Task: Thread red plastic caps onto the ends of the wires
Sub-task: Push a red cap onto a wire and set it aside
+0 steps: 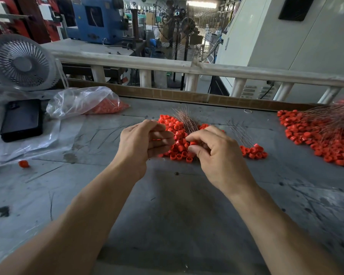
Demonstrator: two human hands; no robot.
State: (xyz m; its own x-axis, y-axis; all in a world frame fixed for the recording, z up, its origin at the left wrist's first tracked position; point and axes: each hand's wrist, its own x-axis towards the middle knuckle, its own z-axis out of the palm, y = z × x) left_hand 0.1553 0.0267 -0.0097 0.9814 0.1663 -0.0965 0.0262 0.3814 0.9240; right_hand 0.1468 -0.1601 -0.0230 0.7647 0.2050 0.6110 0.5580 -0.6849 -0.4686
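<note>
Two bare forearms reaching in over a scuffed grey metal worktable (177, 205), hands close together above a heap of small red plastic caps (177, 135).

Left hand (145, 139): fingers curled inward, tips pointing toward the right hand, a glint of red between them; what exactly is held, impossible to tell.

Right hand (213, 147): thumb and forefinger pinched on a single red plastic cap (193, 143), remaining fingers curled beneath, just beside the left fingertips.

Behind the hands, rising out of the heap: a fanned bundle of thin coppery wires (187, 121), upper ends splayed. Lower ends hidden behind the fingers.

Just right of the right hand: a small cluster of red caps already sitting on thin wires (253, 150), wires trailing away toward the far edge. Far right: a much larger spread of capped wires (322, 135), red caps piled toward the near side, coppery strands sweeping off to the edge of view.

Far left: a clear plastic bag of red caps (83, 102), lying on its side, mouth open to the right. Beside it a black smartphone (22, 120) flat on crumpled clear plastic sheeting (38, 139), and behind that a small white desk fan (22, 62). One stray red cap (23, 164) alone near the left edge. Loose bare wires scattered on the table between bag and hands.
</note>
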